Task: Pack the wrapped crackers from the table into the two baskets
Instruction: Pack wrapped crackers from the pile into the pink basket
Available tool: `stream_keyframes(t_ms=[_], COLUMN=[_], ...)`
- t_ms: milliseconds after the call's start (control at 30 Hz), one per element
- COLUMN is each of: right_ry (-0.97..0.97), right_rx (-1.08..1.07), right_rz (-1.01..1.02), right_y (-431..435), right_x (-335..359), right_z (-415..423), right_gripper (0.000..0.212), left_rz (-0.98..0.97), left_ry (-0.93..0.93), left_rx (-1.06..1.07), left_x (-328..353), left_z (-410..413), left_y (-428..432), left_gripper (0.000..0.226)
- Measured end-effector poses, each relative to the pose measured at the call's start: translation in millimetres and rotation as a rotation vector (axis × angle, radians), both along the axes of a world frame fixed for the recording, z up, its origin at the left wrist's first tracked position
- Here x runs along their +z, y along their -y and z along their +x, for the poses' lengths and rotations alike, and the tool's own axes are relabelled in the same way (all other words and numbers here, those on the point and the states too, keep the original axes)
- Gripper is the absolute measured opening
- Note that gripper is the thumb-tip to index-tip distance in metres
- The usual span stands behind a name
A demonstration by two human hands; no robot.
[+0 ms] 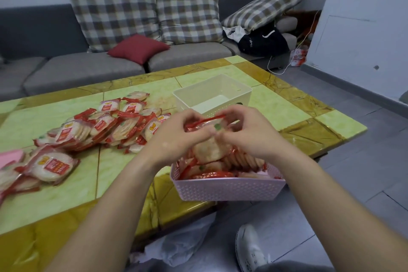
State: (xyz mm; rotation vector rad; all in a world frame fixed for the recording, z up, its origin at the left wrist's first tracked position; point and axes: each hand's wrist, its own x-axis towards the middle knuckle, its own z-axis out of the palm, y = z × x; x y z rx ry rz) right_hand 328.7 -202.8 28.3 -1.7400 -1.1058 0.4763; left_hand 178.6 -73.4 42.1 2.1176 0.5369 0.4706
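Both hands (217, 133) hold a small stack of wrapped crackers (207, 149) above the nearly full pink basket (227, 189); next, seat them in the row.

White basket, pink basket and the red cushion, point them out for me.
White basket (244, 93): head view, right rim.
Pink basket (227, 190): head view, front wall.
Red cushion (138, 48): head view, middle of its top face.
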Motion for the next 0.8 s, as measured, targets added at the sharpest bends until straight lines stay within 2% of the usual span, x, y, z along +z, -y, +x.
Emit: stream_keyframes(t_ms=[67,100,167,233,300,367,500,633,800], right_ry=[-0.099,-0.077,0.070,0.257,0.472,0.562,0.588,0.603,0.686], right_rx=[-0.057,-0.095,-0.090,0.091,0.257,0.277,0.268,0.286,0.401], right_rz=[0.072,0.070,-0.012,-0.189,-0.412,-0.525,-0.629,-0.718,-0.790], right_y=[-7,-8,-7,-7,-13,-18,-25,-31,-30], right_x=[0,1,3,1,-4,-8,-7,-6,-2], right_z=[-7,-11,-19,-32,-47,-55,-60,-61,-58], right_gripper=[0.040,0.037,0.027,0.028,0.034,0.036,0.029,0.040,0.051], left_rz=[0.046,0.059,-0.018,-0.089,-0.076,-0.092,-0.102,-0.056,-0.244], left_ry=[0.022,0.072,0.203,0.300,0.310,0.295,0.258,0.204,0.219], left_rx=[0.040,0.110,0.288,0.438,0.513,0.506,0.449,0.346,0.238], left_x=[1,2,6,6,2,-3,-9,-10,-10], left_z=[-15,-22,-39,-55,-66,-69,-70,-66,-63], left_y=[-6,-13,-27,-39,-44,-43,-43,-39,-38], left_gripper=[0.033,0.035,0.037,0.038,0.033,0.030,0.035,0.033,0.024])
